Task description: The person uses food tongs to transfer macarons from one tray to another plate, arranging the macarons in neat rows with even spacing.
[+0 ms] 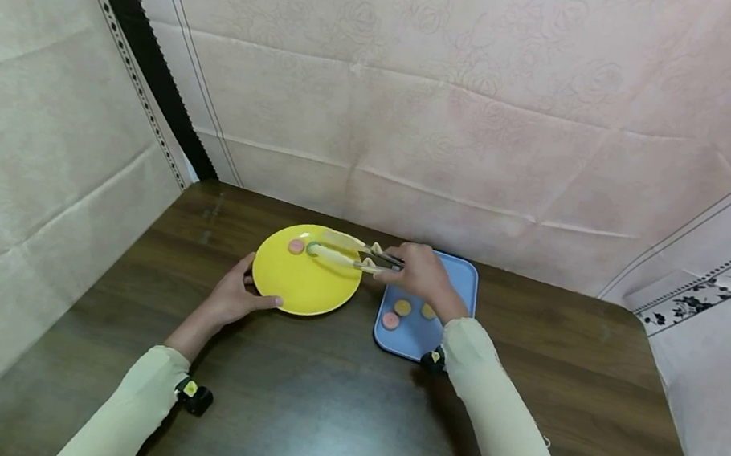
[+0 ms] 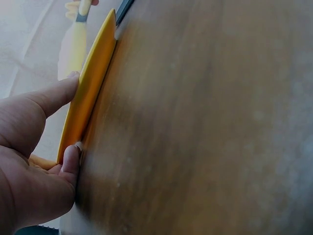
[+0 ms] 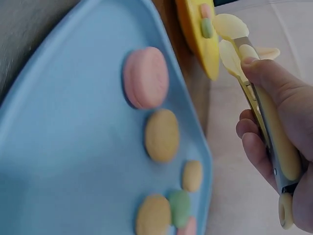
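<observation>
My left hand (image 1: 232, 296) grips the near-left rim of a yellow plate (image 1: 306, 291), thumb at the edge and fingertips under it in the left wrist view. My right hand (image 1: 425, 274) holds pale yellow tongs (image 3: 266, 117) by the handles. Their spread tips reach over the plate. Beside one tip is a green macaron (image 3: 207, 28); whether they touch, I cannot tell. A pink macaron (image 1: 296, 247) lies just left of it on the plate. Below my right hand, the blue tray (image 1: 411, 344) holds a pink macaron (image 3: 146, 78), several yellowish macarons (image 3: 162, 135) and a green macaron (image 3: 179, 208).
Both plate and tray stand near the back of a dark wooden table (image 1: 303, 413), the tray right of the plate. A patterned cloth (image 1: 423, 149) hangs behind the table, with more cloth (image 1: 39, 162) at the left side.
</observation>
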### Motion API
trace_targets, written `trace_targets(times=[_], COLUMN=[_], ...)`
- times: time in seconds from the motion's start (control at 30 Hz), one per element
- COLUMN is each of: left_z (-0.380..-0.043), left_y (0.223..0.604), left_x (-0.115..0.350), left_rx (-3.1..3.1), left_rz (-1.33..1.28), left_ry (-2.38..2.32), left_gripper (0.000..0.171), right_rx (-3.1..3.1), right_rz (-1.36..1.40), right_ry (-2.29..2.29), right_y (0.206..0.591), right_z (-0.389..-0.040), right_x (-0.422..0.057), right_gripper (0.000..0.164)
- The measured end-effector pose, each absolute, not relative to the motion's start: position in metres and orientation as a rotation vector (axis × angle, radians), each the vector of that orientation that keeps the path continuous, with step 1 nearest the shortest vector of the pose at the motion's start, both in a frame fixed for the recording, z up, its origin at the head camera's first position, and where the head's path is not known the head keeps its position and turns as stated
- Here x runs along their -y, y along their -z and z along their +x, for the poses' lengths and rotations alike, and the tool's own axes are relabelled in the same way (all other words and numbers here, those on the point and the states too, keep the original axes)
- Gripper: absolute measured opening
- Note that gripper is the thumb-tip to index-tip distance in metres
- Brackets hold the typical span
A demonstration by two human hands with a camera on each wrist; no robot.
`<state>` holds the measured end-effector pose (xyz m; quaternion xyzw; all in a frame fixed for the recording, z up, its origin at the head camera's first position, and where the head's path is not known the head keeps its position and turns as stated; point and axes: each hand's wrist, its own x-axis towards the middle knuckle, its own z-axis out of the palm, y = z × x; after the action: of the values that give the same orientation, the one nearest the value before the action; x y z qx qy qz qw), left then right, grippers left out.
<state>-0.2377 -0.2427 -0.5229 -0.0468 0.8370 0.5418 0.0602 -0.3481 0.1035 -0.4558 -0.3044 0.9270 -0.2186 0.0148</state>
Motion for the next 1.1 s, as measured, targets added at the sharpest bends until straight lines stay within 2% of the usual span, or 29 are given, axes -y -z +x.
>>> trace_targets(times=[0.3,0.53,0.73,1.1], left_z=[-0.239,-0.239,-0.239,-0.24], left_y=[0.525,0.526,0.525,0.526], left_x=[0.245,0.243,0.243,0.242], left_rx=[-2.548,-2.554,-2.564,-2.561], left_rz=[-0.136,-0.129,-0.12,-0.145], left_ry=[-1.624,-1.617,-1.617,-1.6], left_gripper=[0.118,0.116,0.113,0.115], right_rx=[-3.0,-3.087,-3.17,-3.203], right_rz=[-0.977,-0.942,-0.837,-0.735], right_ry=[0.738,0.731,0.705,0.629], right_y=[0.426,0.411,0.413,0.433], right_z=[-0.329,-0.298,-0.276,-0.245], right_x=[-0.141,-0.182,-0.216,-0.258], right_gripper=[0.057,0.057,0.062,0.055])
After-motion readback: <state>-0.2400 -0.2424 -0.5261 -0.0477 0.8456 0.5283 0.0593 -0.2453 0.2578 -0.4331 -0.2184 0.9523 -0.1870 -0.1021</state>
